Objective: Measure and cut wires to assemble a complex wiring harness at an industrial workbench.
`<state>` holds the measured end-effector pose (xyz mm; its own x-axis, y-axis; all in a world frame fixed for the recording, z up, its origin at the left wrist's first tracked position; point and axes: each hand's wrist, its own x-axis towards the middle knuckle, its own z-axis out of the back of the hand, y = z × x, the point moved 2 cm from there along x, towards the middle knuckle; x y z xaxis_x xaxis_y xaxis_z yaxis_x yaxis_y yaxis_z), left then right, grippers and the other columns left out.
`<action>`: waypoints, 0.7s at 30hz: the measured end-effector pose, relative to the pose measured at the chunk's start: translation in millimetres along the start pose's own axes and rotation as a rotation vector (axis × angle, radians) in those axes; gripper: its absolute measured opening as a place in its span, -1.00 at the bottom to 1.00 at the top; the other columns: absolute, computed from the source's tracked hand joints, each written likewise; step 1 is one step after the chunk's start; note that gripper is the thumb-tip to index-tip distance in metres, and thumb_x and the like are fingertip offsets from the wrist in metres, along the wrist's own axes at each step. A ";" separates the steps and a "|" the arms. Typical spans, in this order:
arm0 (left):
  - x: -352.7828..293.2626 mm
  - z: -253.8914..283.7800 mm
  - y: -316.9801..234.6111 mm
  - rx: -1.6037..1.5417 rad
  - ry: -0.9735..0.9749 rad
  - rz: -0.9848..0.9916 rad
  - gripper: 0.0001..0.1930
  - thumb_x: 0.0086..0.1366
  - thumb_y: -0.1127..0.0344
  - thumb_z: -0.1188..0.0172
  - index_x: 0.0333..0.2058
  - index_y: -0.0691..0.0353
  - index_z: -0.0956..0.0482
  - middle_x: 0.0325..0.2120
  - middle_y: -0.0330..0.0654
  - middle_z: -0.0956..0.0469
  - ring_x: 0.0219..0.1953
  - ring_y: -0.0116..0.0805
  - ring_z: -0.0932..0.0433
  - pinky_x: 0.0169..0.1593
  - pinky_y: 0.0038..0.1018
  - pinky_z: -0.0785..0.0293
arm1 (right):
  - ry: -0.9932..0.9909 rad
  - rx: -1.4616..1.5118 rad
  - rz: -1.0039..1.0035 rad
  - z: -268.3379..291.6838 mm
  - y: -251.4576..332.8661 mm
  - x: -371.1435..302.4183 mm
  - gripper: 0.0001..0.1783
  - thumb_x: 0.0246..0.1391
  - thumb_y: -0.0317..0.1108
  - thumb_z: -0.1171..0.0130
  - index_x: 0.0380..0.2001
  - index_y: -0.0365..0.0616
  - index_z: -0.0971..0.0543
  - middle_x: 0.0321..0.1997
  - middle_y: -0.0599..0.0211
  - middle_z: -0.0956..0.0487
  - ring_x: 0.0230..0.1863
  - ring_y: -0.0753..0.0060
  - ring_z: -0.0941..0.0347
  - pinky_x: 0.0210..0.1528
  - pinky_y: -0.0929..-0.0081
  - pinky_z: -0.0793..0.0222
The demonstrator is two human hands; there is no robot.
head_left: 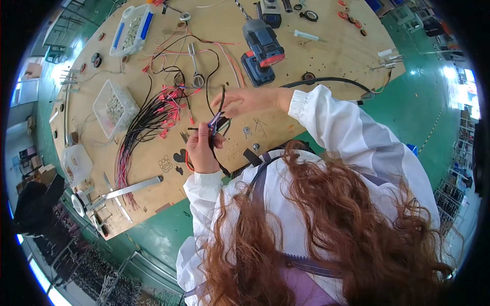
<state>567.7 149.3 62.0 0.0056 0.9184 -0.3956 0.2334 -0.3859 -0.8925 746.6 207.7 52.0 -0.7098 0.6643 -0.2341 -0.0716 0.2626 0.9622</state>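
Observation:
My left hand (204, 153) is closed, thumb on top, around a bunch of wires (217, 121) with black, white and purple strands. Just above it, my right hand (255, 100) reaches in from the right, its fingers curled at a narrow black strip (222, 99) that rises from the bunch. Whether this strip is tape or cable I cannot make out. Left of my hands lies a big bundle of black wires (145, 115) with red connector ends. A cordless drill (263, 43) rests on the table beyond my right hand.
Two clear plastic bins of small white parts, one nearer (116, 109) and one farther (131, 31), stand on the left of the wooden table (316, 56). A steel ruler (133, 187) lies near the front left edge. A thick black cable (332, 80) curves along the right. Tape rolls (309, 16) lie at the back.

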 end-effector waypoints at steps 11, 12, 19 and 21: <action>-14.1 0.9 -1.2 -0.237 -0.232 0.053 -0.77 0.23 0.13 0.01 -0.39 0.18 -0.43 -0.68 -0.33 -0.37 -0.76 -0.51 -0.31 -0.72 -0.61 -0.21 | 0.126 -0.695 0.216 -19.9 -16.7 -6.1 -0.63 -0.13 -0.35 -0.14 -0.15 -0.08 -0.44 -0.31 0.27 -0.37 -0.27 0.31 -0.33 -0.24 0.45 -0.26; -15.8 -3.8 -2.6 -0.234 -0.228 0.050 -0.77 0.23 0.13 0.01 -0.39 0.18 -0.43 -0.68 -0.33 -0.37 -0.76 -0.51 -0.31 -0.72 -0.61 -0.21 | 0.121 -0.696 0.219 -22.5 -16.7 -6.8 -0.63 -0.13 -0.35 -0.14 -0.15 -0.08 -0.44 -0.31 0.27 -0.37 -0.27 0.31 -0.33 -0.24 0.45 -0.26; -27.6 -5.6 1.3 -0.240 -0.258 -0.008 -0.72 0.25 0.10 0.06 -0.31 0.21 -0.42 -0.67 -0.32 -0.35 -0.73 -0.47 -0.34 -0.70 -0.58 -0.24 | -0.335 -1.140 0.458 -27.7 14.2 -18.9 -0.80 -0.21 -0.26 -0.18 -0.52 -0.12 -0.45 -0.43 0.31 -0.36 -0.32 0.26 -0.34 -0.31 0.36 -0.25; -31.4 -6.1 -3.4 -0.229 -0.259 -0.067 -0.71 0.25 0.10 0.07 -0.31 0.23 -0.41 -0.67 -0.32 -0.34 -0.72 -0.46 -0.35 -0.69 -0.57 -0.26 | -0.259 -1.095 0.439 -25.6 13.7 -20.2 -0.79 -0.22 -0.27 -0.18 -0.50 -0.11 -0.43 -0.43 0.34 -0.36 -0.36 0.27 -0.34 -0.36 0.38 -0.26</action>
<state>572.6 122.4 78.8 -0.2570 0.8773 -0.4055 0.4368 -0.2688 -0.8585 742.0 180.0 73.5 -0.6698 0.7018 0.2423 -0.5043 -0.6696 0.5452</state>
